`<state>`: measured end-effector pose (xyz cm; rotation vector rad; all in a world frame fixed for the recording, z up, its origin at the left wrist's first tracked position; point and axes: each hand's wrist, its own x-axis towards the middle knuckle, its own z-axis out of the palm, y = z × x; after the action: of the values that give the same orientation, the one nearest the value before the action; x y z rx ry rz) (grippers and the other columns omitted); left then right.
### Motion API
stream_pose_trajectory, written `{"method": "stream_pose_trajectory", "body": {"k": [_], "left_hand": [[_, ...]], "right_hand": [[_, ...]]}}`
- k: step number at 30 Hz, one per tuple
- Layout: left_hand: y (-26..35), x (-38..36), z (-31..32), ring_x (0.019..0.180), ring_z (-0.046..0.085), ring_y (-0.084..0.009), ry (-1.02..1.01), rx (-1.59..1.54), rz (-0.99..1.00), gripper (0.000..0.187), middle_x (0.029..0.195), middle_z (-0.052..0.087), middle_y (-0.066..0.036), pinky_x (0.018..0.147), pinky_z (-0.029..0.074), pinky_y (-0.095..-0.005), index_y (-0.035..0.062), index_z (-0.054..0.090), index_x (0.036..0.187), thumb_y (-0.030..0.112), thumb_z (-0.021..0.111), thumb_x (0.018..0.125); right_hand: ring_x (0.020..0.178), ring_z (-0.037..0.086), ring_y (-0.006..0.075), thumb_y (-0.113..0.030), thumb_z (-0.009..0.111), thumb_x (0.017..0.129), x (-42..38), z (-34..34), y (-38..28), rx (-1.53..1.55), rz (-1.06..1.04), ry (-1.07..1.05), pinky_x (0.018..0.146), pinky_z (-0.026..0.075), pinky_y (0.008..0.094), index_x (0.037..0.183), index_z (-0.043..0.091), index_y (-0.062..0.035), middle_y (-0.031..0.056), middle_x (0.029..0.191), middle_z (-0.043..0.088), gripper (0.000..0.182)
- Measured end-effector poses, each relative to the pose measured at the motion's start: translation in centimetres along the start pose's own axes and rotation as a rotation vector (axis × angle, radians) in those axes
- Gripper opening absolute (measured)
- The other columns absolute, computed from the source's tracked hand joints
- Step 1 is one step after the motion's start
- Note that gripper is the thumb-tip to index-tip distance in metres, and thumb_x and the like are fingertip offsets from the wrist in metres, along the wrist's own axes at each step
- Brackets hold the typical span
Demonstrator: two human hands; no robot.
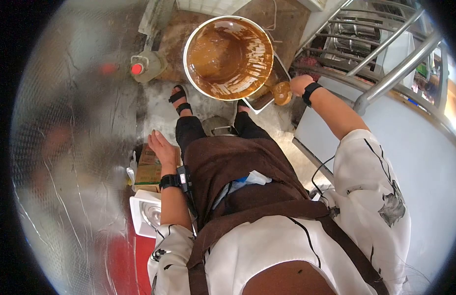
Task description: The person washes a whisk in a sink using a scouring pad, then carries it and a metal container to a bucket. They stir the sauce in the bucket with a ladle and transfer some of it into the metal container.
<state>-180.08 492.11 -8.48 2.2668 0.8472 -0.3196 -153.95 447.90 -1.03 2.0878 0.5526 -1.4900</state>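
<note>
A white-rimmed bucket (228, 58) with brown, glossy stuff inside and smeared on its walls stands in front of me. Just right of it, my right hand (301, 85) is closed at a brown-coated ladle (282, 93), whose round end hangs over a tray (260, 104) with brown liquid in it. The tray lies partly behind the bucket. My left hand (162, 145) is held out at the left, above cardboard boxes (149, 172), its fingers stretched and nothing in it.
A clear jug with a red cap (136, 69) stands left of the bucket. Metal rails (400, 73) run along the upper right, over a white surface (385, 132). A shiny metallic sheet (75, 162) fills the left side. A white basin (145, 212) sits below the boxes.
</note>
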Motion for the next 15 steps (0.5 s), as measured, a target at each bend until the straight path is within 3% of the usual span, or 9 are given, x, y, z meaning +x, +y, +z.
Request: {"method": "stream_pose_trajectory", "body": {"k": [15], "left_hand": [[1.9, -0.2, -0.6, 0.125, 0.022, -0.04, -0.006, -0.044, -0.023, 0.056, 0.132, 0.026, -0.029, 0.102, 0.022, -0.044, -0.0069, 0.037, 0.125, 0.039, 0.025, 0.094]], "right_hand": [[0.086, 0.062, 0.0296, -0.012, 0.06, 0.071, -0.9, -0.4, -0.6, -0.027, 0.023, -0.023, 0.066, 0.049, 0.0406, 0.089, 0.067, -0.0051, 0.0119, 0.091, 0.065, 0.02]]}}
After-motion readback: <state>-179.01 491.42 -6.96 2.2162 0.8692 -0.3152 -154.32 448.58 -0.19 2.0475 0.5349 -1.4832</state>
